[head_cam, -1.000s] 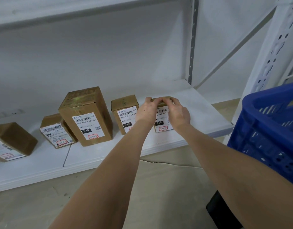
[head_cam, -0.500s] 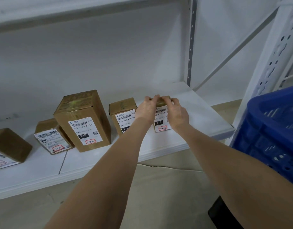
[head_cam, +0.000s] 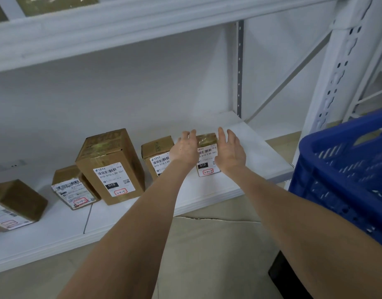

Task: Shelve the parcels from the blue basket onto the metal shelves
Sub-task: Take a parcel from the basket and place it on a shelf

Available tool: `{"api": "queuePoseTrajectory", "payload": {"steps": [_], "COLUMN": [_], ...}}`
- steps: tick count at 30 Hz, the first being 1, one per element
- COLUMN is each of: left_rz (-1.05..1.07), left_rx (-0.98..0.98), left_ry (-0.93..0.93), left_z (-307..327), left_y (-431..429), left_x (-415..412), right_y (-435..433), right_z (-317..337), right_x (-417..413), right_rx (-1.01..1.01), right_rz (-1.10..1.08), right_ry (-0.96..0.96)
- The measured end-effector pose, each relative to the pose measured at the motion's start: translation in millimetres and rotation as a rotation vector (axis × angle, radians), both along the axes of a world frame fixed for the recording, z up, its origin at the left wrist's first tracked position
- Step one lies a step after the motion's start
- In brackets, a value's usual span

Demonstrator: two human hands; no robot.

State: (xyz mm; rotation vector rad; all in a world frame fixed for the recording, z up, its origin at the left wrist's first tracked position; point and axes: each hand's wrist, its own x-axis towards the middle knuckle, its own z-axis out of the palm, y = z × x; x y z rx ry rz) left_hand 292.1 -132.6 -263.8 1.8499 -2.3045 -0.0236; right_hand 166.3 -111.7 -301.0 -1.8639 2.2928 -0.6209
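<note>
Left hand (head_cam: 185, 149), right hand (head_cam: 230, 152), straight-fingered, flanking parcel (head_cam: 207, 156).

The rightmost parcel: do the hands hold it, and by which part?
Left hand and right hand flank the rightmost parcel, fingers straight; nothing is held.

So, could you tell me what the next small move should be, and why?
Probably draw both hands back toward the blue basket: the left hand and right hand are open either side of the rightmost parcel, which stands upright on the shelf, label facing out.
</note>
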Motion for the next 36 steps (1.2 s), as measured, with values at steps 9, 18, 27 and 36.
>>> {"api": "queuePoseTrajectory", "payload": {"steps": [9,18,27,36], "left_rz": [-0.084,-0.317,-0.620,-0.845], "left_rx": [0.109,0.174,0.274,0.446], "left_ry": [-0.108,-0.145,-0.130,-0.241], "left_z": [98.9,225.2,295.5,268.1], "left_y": [12.9,59.7,169.7,263.9], "left_x": [-38.7,-147.9,-268.9,-349.5], "right_y": [28.3,109.9,246.6,359.5], "right_z": [108.9,241.6,310.9,296.6], "right_x": [-12.5,-117.5,-234.5,-300.5], "right_rx": [-0.054,-0.026,0.199,0.396], "right_rz": [0.103,-0.057,-0.382,-0.623], "right_ry": [0.041,0.079,0.071,0.009]}}
